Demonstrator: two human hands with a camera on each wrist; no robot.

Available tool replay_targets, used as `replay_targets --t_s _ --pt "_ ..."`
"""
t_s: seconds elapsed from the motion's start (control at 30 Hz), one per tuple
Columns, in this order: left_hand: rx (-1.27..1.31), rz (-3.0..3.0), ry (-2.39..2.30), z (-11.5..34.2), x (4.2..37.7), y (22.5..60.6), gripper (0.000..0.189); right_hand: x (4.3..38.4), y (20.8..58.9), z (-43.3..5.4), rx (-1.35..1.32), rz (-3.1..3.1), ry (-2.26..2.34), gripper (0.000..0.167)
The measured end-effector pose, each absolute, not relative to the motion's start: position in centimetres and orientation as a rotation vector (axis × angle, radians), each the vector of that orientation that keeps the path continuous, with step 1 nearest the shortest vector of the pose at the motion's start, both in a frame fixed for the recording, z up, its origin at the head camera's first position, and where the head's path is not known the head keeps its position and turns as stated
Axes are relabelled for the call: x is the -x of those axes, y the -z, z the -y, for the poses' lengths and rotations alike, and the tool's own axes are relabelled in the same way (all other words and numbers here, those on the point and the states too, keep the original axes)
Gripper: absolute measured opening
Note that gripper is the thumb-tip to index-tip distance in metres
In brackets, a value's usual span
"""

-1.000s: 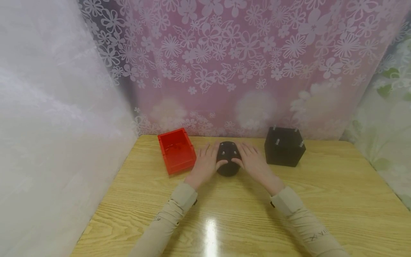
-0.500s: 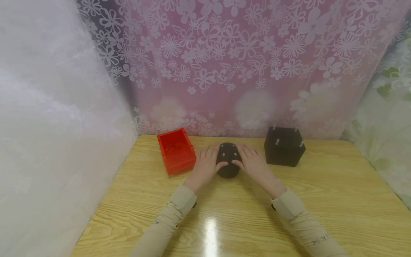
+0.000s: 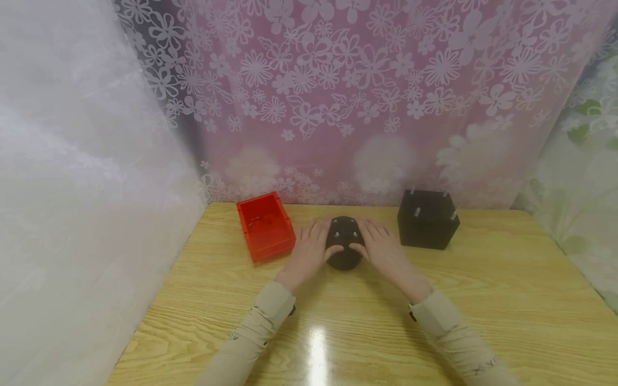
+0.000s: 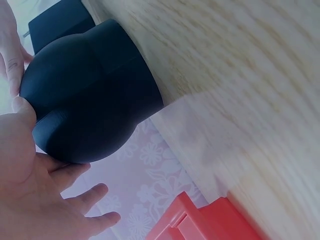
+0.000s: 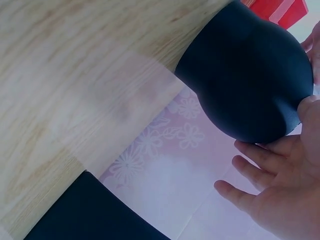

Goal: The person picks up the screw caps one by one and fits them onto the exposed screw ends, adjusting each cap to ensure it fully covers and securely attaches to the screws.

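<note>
Between both hands stands a black smooth object [image 3: 345, 252], rounded and bulging, with a narrower straight-sided base and several small clear pegs on top. Its exact kind cannot be told. My left hand [image 3: 309, 247] presses its left side, the thumb on the near face. From the right, my right hand [image 3: 383, 251] touches it in the same manner. In the left wrist view, the left hand's outer fingers [image 4: 90, 197] reach straight past the black body [image 4: 85, 90]. Likewise, the right wrist view shows the right hand's fingers [image 5: 250, 172] extended and spread below the body [image 5: 255, 80].
An open red box [image 3: 267, 230] with small red bits inside sits at the back left. A black box [image 3: 427, 222] with several clear pegs on top stands at the back right. Behind the wooden table [image 3: 357, 332] hangs a pink flowered curtain [image 3: 338, 107].
The black object has shifted slightly toward the person, and both hands have come with it, still at its sides. The red box and black box have stayed put.
</note>
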State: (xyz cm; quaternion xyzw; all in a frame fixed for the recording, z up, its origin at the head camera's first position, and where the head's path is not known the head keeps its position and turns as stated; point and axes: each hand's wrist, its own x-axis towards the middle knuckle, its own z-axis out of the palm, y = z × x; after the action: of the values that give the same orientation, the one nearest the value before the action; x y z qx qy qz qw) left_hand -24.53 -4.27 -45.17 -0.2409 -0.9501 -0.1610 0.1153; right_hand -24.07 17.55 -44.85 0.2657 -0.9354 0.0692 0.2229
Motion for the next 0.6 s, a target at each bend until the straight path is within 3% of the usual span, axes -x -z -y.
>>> replay_targets --t_s 0.6 --pt "0.733 2.763 0.502 4.34 23.61 45.06 0.082 23.12 44.99 -17.52 -0.749 2.513 -0.209 0.077"
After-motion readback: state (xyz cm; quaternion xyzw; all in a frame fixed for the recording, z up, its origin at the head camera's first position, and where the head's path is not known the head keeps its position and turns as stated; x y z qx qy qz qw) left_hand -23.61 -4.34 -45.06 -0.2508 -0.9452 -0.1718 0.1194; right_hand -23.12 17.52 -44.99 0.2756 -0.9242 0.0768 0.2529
